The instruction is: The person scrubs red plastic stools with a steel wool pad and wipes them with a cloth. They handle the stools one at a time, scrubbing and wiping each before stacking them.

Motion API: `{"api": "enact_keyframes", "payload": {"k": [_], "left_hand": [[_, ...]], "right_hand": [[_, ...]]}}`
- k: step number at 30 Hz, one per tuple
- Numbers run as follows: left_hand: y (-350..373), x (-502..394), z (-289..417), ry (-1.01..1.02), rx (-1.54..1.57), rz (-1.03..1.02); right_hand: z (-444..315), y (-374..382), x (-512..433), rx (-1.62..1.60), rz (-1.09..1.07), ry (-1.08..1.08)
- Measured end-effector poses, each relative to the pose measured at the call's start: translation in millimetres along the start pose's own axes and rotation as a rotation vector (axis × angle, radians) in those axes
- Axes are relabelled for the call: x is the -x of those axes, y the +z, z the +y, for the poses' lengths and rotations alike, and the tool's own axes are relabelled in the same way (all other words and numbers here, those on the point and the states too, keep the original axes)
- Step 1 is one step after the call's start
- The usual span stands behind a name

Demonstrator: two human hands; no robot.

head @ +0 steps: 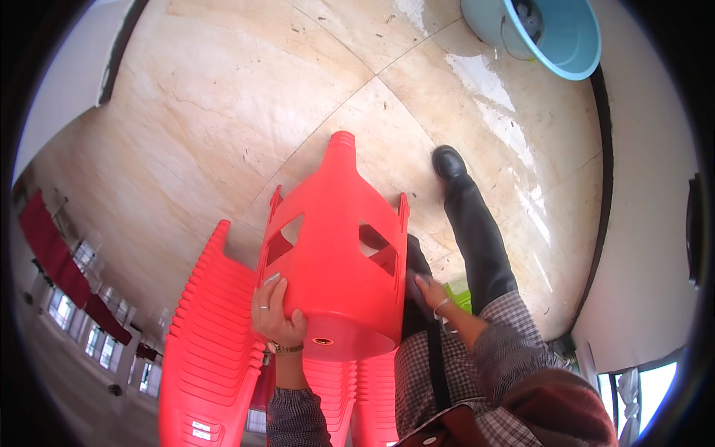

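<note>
A red plastic stool (329, 251) lies tilted before me, its round seat towards me and its legs pointing away across the floor. My left hand (278, 313), with a ring and a wristwatch, grips the stool's left side near the seat. On the other side my right hand (429, 289), wearing a bracelet, is close to the stool's right edge; a dark, blurred thing is at its fingers, and I cannot tell what it is. Tall stacks of nested red plastic stools (215, 335) stand to the left of and below the single one.
A light blue plastic bucket (581, 39) with something grey inside stands at the upper right by the wall. Bright green plastic (459, 296) shows beside my leg. White patches mark the tiled floor (223, 84). A white panel with a dark edge (72, 72) is at the upper left.
</note>
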State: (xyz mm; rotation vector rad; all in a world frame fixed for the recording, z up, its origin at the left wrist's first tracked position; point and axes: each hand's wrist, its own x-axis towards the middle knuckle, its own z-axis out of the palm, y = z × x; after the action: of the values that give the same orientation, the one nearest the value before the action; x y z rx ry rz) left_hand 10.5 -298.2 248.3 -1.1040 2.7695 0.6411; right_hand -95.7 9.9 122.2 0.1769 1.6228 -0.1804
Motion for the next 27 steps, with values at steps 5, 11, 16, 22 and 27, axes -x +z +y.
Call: {"api": "enact_keyframes", "payload": {"k": [5,11,16,22,27], "left_hand": [[2.0,-0.4,1.5,-0.022,0.014,0.019],[-8.1,-25.2,-34.3,-0.313,0.051,0.128],[-19.9,-56.6,-68.9,-0.568,0.137,0.261],[-24.4,-58.2,-82.7,-0.651,0.126,0.278],[-21.3,-52.4,-82.5,-0.668,0.196,0.298]], "right_hand": [[-6.7,40.9,50.9,-1.361,-0.026,0.315],[-76.6,10.2,51.3,-1.241,-0.029,-0.034],[-135.7,-23.8,27.7,-0.608,0.222,-0.556],[-170.8,-51.9,-68.6,-0.475,0.257,-0.513],[-195.1,-83.1,-206.4,-0.242,0.148,-0.372]]}}
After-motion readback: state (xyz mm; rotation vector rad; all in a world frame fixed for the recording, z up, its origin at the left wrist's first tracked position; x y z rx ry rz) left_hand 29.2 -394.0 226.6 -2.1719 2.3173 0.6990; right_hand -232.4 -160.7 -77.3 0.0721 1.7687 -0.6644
